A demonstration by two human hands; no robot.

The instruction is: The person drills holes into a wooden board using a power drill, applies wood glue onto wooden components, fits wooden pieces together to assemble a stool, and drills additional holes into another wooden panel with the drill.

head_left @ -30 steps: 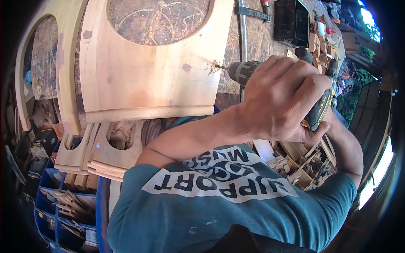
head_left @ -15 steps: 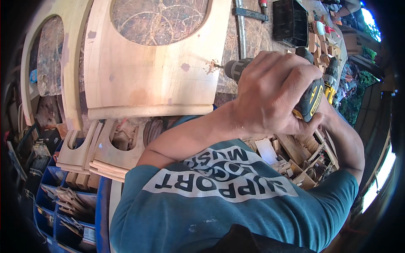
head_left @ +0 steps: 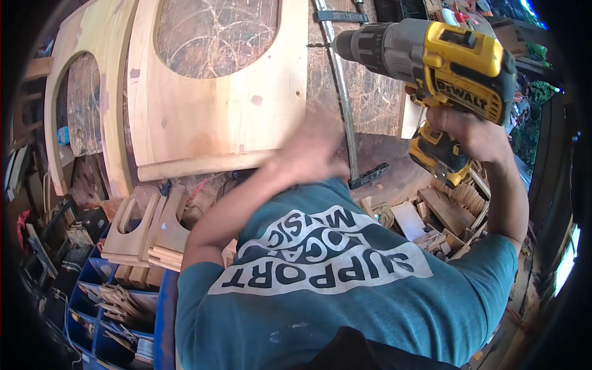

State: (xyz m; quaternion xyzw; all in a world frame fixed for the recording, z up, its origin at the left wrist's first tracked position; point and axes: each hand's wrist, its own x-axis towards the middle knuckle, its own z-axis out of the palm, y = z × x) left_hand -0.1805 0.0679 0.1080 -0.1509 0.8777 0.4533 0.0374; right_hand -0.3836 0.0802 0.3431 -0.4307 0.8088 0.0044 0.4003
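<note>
My right hand is wrapped round the handle of a yellow and black cordless drill. The drill is held up to the right of a pale wooden panel with a large rounded cutout, its thin bit pointing left, clear of the panel. Close to the panel's right edge is a small dark hole. Over the panel's lower right corner, my left hand is smeared by motion, so its fingers cannot be read.
A long bar clamp lies right of the panel. To the left is a second cutout wooden piece. Smaller cutout pieces, a blue divided bin and wood offcuts sit lower down. A black box stands at the back.
My left hand has come off the drill and swung left over the panel. The drill has lifted away from the panel's edge. Shavings there are gone and the small hole shows.
</note>
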